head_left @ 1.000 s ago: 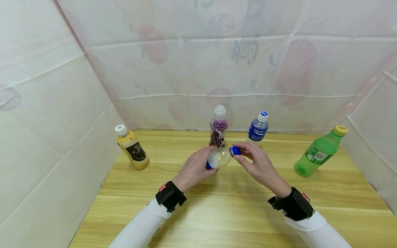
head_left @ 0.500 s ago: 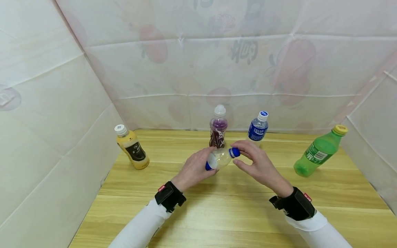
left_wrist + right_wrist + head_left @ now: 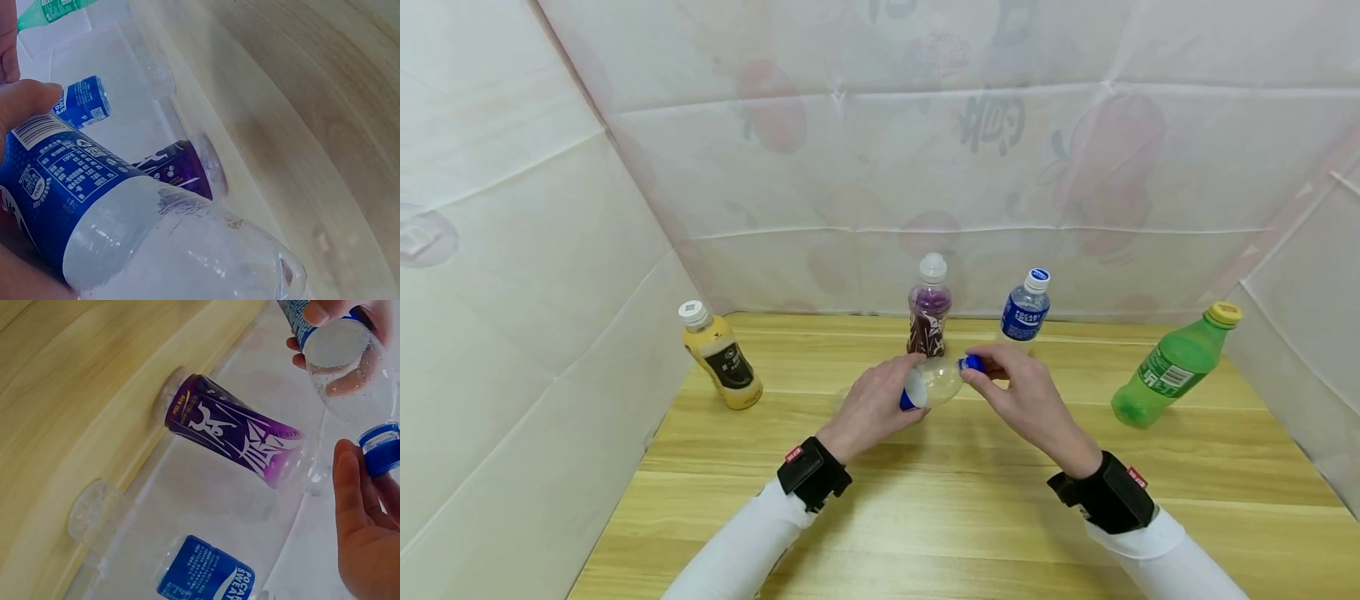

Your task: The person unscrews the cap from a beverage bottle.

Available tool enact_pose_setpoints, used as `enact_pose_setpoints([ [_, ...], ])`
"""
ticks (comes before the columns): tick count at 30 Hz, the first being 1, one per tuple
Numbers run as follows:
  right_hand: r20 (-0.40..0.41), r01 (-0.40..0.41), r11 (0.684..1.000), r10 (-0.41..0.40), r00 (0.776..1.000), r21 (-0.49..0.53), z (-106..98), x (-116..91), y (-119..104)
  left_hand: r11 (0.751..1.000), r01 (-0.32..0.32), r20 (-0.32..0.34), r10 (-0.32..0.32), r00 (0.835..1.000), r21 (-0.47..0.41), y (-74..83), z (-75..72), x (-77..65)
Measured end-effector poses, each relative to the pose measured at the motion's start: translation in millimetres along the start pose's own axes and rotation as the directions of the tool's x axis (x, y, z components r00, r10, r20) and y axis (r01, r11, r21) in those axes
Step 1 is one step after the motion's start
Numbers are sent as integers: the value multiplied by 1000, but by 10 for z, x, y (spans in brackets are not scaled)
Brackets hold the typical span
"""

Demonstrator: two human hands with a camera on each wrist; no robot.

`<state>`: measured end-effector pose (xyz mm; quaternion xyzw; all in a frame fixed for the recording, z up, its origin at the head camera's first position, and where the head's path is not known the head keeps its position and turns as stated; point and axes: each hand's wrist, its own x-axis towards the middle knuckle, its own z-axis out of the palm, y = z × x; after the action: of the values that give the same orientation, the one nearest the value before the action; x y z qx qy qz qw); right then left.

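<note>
My left hand (image 3: 874,406) grips a clear plastic bottle (image 3: 942,381) round its blue label, tilted nearly on its side, with the neck towards the right. Its clear base end (image 3: 181,247) shows in the left wrist view, and no drink is visible inside. At the neck is a blue cap (image 3: 972,364), which my right hand (image 3: 1028,402) pinches between thumb and fingers. The right wrist view shows the same cap (image 3: 380,450) in line with the bottle's mouth, fingertips at its side.
Behind the hands stand a purple-labelled bottle (image 3: 928,310) and a blue-labelled Pocari Sweat bottle (image 3: 1024,315). A yellow drink bottle (image 3: 724,364) is at the left, a green bottle (image 3: 1172,371) at the right. White printed sheeting (image 3: 865,167) walls in the wooden table (image 3: 940,525).
My right thumb had come off the cap half a second ago; now thumb and fingers are back together on it. The left hand and bottle have barely moved.
</note>
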<state>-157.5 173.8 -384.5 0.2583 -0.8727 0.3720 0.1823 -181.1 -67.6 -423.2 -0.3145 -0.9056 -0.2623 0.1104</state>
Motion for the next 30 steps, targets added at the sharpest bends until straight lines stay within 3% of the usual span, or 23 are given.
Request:
enact_pose_setpoints([
  [9, 14, 44, 991, -46, 999, 128, -32, -20, 48, 1000, 11, -5, -11, 1000, -29, -5, 15, -10],
  [16, 3, -2, 985, 1, 1000, 172, -69, -38, 53, 998, 29, 2, -29, 1000, -53, -22, 11, -18],
  [20, -18, -36, 991, 39, 999, 126, -97, -65, 41, 996, 50, -9, -50, 999, -78, -48, -15, -35],
  [24, -18, -1, 1000, 1, 1000, 26, -81, -127, 111, 988, 80, -21, -84, 996, -133, -81, -56, -58],
  [30, 94, 90, 980, -74, 993, -180, 40, -274, 268, 968, 115, -44, -128, 991, -225, -115, -90, -82],
])
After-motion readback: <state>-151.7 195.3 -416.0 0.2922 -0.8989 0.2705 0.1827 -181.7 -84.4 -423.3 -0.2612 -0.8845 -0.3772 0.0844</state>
